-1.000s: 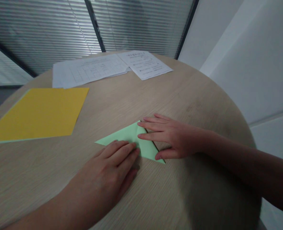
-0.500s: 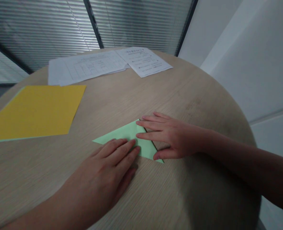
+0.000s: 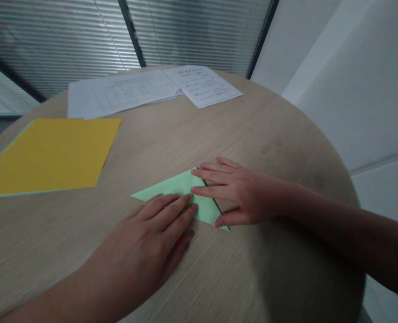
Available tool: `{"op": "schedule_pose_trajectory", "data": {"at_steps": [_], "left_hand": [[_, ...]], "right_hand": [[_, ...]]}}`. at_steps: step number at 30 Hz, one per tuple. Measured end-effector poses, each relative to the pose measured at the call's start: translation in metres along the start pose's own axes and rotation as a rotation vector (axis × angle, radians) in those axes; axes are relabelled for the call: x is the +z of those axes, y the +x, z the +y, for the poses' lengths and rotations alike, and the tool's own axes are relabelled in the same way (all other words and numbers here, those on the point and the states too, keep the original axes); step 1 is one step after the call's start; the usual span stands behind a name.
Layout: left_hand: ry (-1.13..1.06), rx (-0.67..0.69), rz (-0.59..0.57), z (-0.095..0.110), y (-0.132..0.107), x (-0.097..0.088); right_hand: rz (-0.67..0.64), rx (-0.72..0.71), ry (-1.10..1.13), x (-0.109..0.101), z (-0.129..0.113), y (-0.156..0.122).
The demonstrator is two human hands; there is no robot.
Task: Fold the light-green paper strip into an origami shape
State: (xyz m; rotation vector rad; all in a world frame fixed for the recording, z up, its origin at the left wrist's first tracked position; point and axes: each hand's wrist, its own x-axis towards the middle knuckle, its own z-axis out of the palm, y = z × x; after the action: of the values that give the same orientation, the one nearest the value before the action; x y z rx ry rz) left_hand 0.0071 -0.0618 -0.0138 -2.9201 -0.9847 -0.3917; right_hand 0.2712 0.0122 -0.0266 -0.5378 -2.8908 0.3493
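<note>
A folded piece of green paper [image 3: 177, 181] lies on the wooden table, narrowing to a point at its left end. My left hand [image 3: 151, 237] rests flat over its lower left part, the fingers stretched out and hiding some of the near edge. From the right, my right hand [image 3: 230, 188] touches the paper's right edge with its fingers spread. The thumb of that hand sits near the lower right corner. A dark line of shadow runs along the right edge, where the paper stands slightly off the table.
A stack of yellow paper [image 3: 54, 154], with a green sheet showing beneath it, lies at the left. White printed sheets [image 3: 124, 92] are spread along the far side of the round table [image 3: 286, 134]. Window blinds [image 3: 199, 36] stand behind, and a white wall [image 3: 360, 89] at the right.
</note>
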Motion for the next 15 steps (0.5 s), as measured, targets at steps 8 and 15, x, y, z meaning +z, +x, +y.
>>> {"op": "schedule_pose_trajectory", "data": {"at_steps": [8, 15], "left_hand": [[-0.016, -0.003, -0.009, -0.0022, -0.0038, -0.0002], [-0.021, -0.009, 0.018, 0.0, -0.0015, 0.0004]], "right_hand": [[-0.016, -0.007, 0.023, -0.0027, 0.0002, -0.001], [-0.037, 0.006, 0.047, -0.002, 0.0005, -0.003]]}}
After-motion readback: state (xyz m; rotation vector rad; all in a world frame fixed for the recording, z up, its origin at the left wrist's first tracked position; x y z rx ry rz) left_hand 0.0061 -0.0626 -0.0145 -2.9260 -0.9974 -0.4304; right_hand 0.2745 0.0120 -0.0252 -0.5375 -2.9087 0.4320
